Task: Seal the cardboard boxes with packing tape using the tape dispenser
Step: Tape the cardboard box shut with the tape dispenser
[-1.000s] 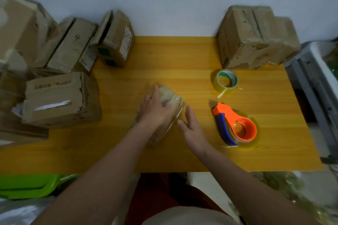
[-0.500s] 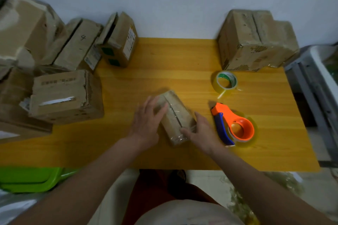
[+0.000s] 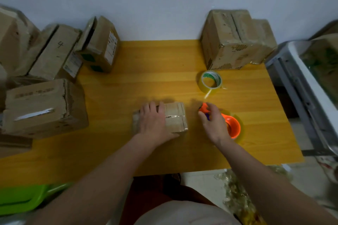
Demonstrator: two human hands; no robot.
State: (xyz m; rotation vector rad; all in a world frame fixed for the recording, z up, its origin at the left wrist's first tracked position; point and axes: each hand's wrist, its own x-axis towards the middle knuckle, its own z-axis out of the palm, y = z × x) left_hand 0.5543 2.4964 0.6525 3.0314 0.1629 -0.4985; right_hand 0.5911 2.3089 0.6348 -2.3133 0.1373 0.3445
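Small cardboard box (image 3: 175, 118), glossy tape-wrapped, left hand (image 3: 153, 124) atop

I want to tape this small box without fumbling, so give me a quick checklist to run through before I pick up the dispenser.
1. Small box steadied: ok, left hand rests on top of it.
2. Tape dispenser within reach: ok, right hand is over its handle.
3. Grip on dispenser closed: cannot tell, the fingers hide the handle.
4. Tape loaded: ok, a roll sits in the orange wheel.
5. Spare tape roll out of the way: ok, it lies behind the dispenser.
6. Box seam already taped: cannot tell, though shiny tape shows across the top.
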